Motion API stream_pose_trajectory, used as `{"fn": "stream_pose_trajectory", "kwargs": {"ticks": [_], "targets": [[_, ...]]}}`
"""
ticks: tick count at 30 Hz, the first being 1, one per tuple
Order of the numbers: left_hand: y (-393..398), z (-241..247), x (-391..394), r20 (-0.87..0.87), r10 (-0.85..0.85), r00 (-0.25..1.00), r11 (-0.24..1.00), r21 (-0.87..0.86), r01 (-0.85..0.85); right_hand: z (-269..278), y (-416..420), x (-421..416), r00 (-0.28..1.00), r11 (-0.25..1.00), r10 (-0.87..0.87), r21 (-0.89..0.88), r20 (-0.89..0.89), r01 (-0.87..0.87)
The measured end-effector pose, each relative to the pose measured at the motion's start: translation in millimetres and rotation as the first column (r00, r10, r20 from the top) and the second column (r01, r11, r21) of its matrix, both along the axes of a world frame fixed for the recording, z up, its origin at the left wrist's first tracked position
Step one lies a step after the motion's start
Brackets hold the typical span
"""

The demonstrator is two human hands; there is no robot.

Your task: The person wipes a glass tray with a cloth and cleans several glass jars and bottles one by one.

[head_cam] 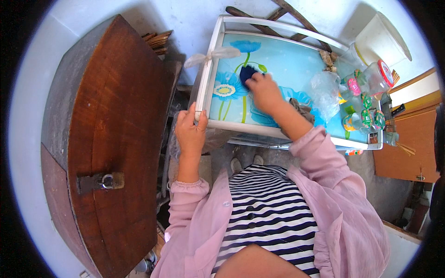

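My right hand presses a dark blue cloth onto a flower-patterned light blue sheet covering the top of a white-framed cabinet. At the cabinet's near left corner, my left hand grips the white frame rail. A strip of clear plastic is knotted around that rail farther up. Beside my right forearm lies a crumpled grey-brown cloth, partly hidden by the arm.
A clear plastic bag and several glass jars with coloured lids crowd the cabinet's right end. Behind them leans a white bucket. A padlocked wooden chest stands close on my left. Wooden bars lean against the wall.
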State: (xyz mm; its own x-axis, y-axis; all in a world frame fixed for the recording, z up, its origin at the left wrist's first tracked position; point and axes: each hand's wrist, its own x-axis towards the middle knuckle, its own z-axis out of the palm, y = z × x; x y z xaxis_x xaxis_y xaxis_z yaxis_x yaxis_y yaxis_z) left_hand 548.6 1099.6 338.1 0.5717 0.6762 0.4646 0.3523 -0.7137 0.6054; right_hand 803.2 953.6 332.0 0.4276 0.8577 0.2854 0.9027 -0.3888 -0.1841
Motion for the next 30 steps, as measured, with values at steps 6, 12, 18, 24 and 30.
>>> {"fn": "stream_pose_trajectory", "kwargs": {"ticks": [6, 12, 18, 24, 30], "targets": [[-1.3, -2.1, -1.0, 0.067, -0.014, 0.998, 0.998, 0.062, 0.01, -6.1, 0.6, -38.1, 0.978, 0.978, 0.194, -0.089, 0.08, -0.187], [-1.9, -3.8, -3.2, 0.033, 0.019, 0.999, 1.0, -0.024, -0.018, -0.1, 8.9, -27.8, 0.968, 0.963, 0.237, -0.156, 0.086, -0.222], [-4.2, 7.2, -0.5, 0.018, 0.003, 1.0, 1.0, -0.02, -0.003, 7.7, 20.7, 16.1, 0.992, 0.994, 0.064, -0.099, 0.108, -0.053], [-5.4, -3.0, -3.8, 0.054, 0.032, 0.998, 0.994, -0.104, -0.026, -6.6, 2.6, -27.5, 0.926, 0.932, 0.362, -0.013, 0.11, -0.363], [-3.4, 1.0, 1.9, 0.035, 0.01, 0.999, 0.999, -0.041, -0.008, -8.2, 22.3, 3.9, 0.997, 0.998, 0.019, -0.066, 0.078, -0.014]]}}
